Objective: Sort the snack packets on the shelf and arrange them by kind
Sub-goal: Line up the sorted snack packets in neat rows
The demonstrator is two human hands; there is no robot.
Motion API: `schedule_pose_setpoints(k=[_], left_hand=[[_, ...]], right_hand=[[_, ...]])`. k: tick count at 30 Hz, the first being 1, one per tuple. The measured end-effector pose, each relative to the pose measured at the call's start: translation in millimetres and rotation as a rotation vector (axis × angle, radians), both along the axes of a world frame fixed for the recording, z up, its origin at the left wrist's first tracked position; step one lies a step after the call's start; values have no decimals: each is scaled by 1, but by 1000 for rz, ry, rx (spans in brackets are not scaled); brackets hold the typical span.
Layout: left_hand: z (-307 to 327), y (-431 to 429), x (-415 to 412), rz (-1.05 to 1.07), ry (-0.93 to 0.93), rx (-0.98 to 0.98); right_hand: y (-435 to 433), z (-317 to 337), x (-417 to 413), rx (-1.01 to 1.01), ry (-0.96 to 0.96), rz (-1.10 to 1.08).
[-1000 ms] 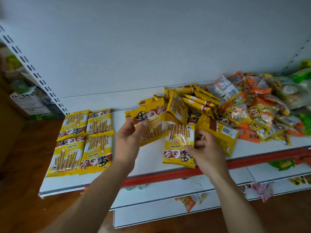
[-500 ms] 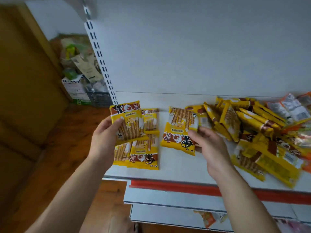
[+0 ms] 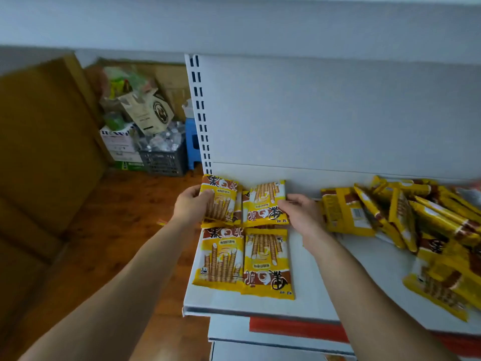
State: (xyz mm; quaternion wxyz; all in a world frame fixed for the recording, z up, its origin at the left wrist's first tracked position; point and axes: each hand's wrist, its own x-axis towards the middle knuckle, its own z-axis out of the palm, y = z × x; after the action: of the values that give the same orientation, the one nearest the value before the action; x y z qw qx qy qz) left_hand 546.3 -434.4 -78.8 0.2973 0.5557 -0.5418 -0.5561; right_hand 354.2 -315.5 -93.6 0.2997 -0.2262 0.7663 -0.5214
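Within the last second both hands had carried their packets away from the loose heap of yellow packets (image 3: 403, 220) on the right and over to the left end of the white metal shelf (image 3: 325, 290). The left hand (image 3: 191, 207) gripped the left edge of one yellow-and-brown wafer-stick packet (image 3: 220, 201). The right hand (image 3: 299, 216), well apart from it, pinched the right edge of a second, matching packet (image 3: 264, 204). The two packets sat side by side over the back row of the sorted group, seemingly on packets already lying there, though contact was hard to confirm. Two more of the same kind, the front-left packet (image 3: 221, 256) and front-right packet (image 3: 266, 264), lay flat nearer the shelf edge. The sorted stack was thus about to grow by two, while most of the heap remained unsorted.
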Motion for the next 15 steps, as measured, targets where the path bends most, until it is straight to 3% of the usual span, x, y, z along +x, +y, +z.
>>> schedule_pose_setpoints(k=[4,9,15], left_hand=[[-6,-3,-2,-115,-148,-24],[-17,2,11,-145,50,122],[-17,-1,8,-287,56,141]], right_hand=[[-5,-6,1,53,165,-3],[-2,-14,8,96,224,20],[-3,-19,16,52,193,12]])
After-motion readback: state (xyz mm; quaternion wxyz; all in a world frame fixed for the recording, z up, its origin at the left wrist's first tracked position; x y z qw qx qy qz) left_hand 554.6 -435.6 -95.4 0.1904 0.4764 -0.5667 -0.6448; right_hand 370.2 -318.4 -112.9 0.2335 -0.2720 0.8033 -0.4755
